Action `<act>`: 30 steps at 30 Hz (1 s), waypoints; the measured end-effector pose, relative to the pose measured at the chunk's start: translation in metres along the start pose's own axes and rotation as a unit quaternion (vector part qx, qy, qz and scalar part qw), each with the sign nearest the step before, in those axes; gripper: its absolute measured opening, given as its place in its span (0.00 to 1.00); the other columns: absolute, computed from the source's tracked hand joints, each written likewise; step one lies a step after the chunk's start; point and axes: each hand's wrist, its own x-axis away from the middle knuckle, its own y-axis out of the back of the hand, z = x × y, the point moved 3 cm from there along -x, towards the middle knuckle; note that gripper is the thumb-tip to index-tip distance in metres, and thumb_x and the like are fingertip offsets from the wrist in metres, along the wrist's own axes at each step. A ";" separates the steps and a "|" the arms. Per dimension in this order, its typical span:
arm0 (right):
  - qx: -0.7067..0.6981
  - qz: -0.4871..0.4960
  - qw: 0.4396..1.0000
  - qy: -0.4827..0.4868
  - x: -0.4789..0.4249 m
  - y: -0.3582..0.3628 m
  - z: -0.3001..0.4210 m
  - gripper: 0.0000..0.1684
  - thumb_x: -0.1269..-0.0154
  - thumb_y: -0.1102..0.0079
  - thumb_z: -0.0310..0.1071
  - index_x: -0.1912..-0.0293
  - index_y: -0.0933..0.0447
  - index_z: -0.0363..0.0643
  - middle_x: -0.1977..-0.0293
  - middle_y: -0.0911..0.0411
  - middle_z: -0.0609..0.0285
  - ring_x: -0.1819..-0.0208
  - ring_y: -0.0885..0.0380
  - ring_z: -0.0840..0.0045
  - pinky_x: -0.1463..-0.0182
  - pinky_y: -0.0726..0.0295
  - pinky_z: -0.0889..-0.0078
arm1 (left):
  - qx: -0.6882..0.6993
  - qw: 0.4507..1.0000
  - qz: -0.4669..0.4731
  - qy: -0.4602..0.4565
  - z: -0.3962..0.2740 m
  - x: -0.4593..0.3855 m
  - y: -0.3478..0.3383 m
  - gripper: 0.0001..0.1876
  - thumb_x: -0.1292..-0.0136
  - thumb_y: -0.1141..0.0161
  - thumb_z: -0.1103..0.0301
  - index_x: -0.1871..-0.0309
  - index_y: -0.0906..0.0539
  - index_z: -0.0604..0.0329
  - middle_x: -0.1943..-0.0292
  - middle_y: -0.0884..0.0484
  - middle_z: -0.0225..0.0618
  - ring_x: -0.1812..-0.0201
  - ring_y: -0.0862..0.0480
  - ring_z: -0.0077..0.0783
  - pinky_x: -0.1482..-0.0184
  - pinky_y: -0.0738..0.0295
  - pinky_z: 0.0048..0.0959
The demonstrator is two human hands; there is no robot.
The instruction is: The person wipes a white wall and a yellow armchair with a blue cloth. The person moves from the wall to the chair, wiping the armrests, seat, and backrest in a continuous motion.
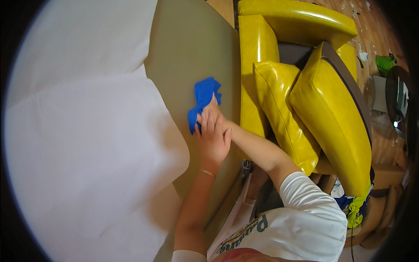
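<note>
My right hand [212,105] grips a crumpled blue cloth [204,90] against a smooth olive-coloured surface [193,42]. Part of the cloth hangs out beyond the fingers on both sides. Over the back of that hand rests my left hand [213,139], its fingers spread and its thumb apart, with a thin bracelet at the wrist. Some right-hand fingers are hidden under the left hand. To the left, large white sheets [98,131] cover much of the olive surface; their curved edge ends a short way from my hands.
Close on the right stands a yellow leather-like sofa [250,78] with loose, tilted cushions [330,98]. Scraps litter the wood-look floor [363,19]. A green bag-like item [385,64] lies at the far right. Bright clothing [356,211] is heaped beside brown cushions [378,213].
</note>
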 end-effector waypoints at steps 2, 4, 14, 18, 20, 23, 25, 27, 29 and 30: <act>0.015 0.004 1.000 0.001 -0.020 0.015 -0.011 0.42 0.32 0.44 0.49 0.27 0.46 0.42 0.26 0.53 0.39 0.26 0.53 0.42 0.25 0.49 0.47 | 0.040 0.999 -0.022 0.001 0.008 -0.026 -0.016 0.28 0.34 0.40 0.59 0.33 0.26 0.60 0.26 0.37 0.52 0.28 0.37 0.58 0.29 0.44 0.56; -0.009 0.003 1.000 -0.003 -0.017 0.017 -0.022 0.42 0.33 0.44 0.48 0.27 0.46 0.42 0.26 0.53 0.39 0.26 0.53 0.41 0.25 0.49 0.47 | 0.048 0.998 -0.025 0.024 0.012 -0.041 -0.027 0.29 0.33 0.42 0.56 0.31 0.27 0.59 0.26 0.39 0.57 0.29 0.36 0.58 0.28 0.44 0.53; -0.113 0.014 0.987 -0.116 0.157 -0.081 -0.123 0.36 0.34 0.43 0.56 0.35 0.32 0.43 0.35 0.39 0.39 0.32 0.46 0.37 0.28 0.46 0.40 | -0.003 0.976 0.190 0.108 0.022 0.032 -0.100 0.36 0.31 0.47 0.49 0.24 0.38 0.55 0.29 0.37 0.61 0.29 0.33 0.56 0.31 0.44 0.62; -0.595 -0.160 0.770 -0.166 0.259 -0.136 -0.099 0.38 0.33 0.46 0.56 0.32 0.34 0.43 0.31 0.41 0.39 0.30 0.48 0.38 0.26 0.49 0.39 | -0.012 0.978 0.167 0.125 0.031 0.111 -0.113 0.36 0.32 0.45 0.49 0.24 0.38 0.55 0.31 0.33 0.58 0.32 0.29 0.53 0.33 0.41 0.59; -0.598 -0.145 0.768 -0.178 0.292 -0.144 -0.075 0.37 0.32 0.47 0.55 0.31 0.35 0.42 0.31 0.41 0.39 0.30 0.48 0.39 0.26 0.49 0.39 | -0.025 0.987 0.103 0.118 0.034 0.153 -0.111 0.36 0.33 0.44 0.50 0.25 0.37 0.55 0.32 0.32 0.57 0.34 0.27 0.52 0.33 0.40 0.58; -0.320 -0.054 0.930 -0.174 0.302 -0.130 -0.052 0.37 0.32 0.47 0.55 0.32 0.35 0.42 0.31 0.42 0.38 0.30 0.49 0.38 0.26 0.49 0.39 | -0.061 0.987 0.073 0.129 0.025 0.174 -0.074 0.36 0.33 0.43 0.50 0.25 0.37 0.55 0.33 0.30 0.55 0.36 0.25 0.51 0.34 0.38 0.56; -0.154 -0.036 0.981 -0.112 0.276 -0.110 -0.030 0.37 0.32 0.47 0.55 0.32 0.34 0.42 0.31 0.43 0.38 0.29 0.50 0.37 0.26 0.50 0.38 | -0.080 0.984 0.077 0.136 0.021 0.166 -0.043 0.37 0.34 0.42 0.49 0.26 0.36 0.56 0.33 0.29 0.56 0.38 0.24 0.52 0.35 0.37 0.56; -0.068 -0.046 0.996 -0.046 0.239 -0.092 -0.005 0.37 0.32 0.47 0.55 0.32 0.34 0.41 0.31 0.43 0.37 0.29 0.50 0.37 0.26 0.50 0.38 | -0.022 0.988 0.033 0.147 0.024 0.151 -0.015 0.38 0.34 0.44 0.50 0.24 0.37 0.55 0.29 0.37 0.63 0.33 0.30 0.60 0.34 0.39 0.60; -0.026 -0.063 0.998 0.006 0.201 -0.082 0.023 0.37 0.32 0.47 0.55 0.32 0.34 0.41 0.31 0.44 0.36 0.29 0.51 0.36 0.26 0.51 0.38 | -0.090 0.984 -0.129 0.083 0.022 0.141 0.010 0.36 0.33 0.44 0.50 0.24 0.37 0.54 0.29 0.37 0.61 0.34 0.29 0.59 0.34 0.39 0.57; -0.011 -0.070 0.997 0.025 0.188 -0.078 0.036 0.37 0.32 0.47 0.55 0.32 0.34 0.41 0.31 0.44 0.36 0.29 0.52 0.36 0.26 0.51 0.38 | -0.081 0.984 -0.129 0.092 0.022 0.141 0.015 0.36 0.33 0.44 0.50 0.24 0.37 0.54 0.29 0.36 0.61 0.34 0.29 0.59 0.34 0.40 0.56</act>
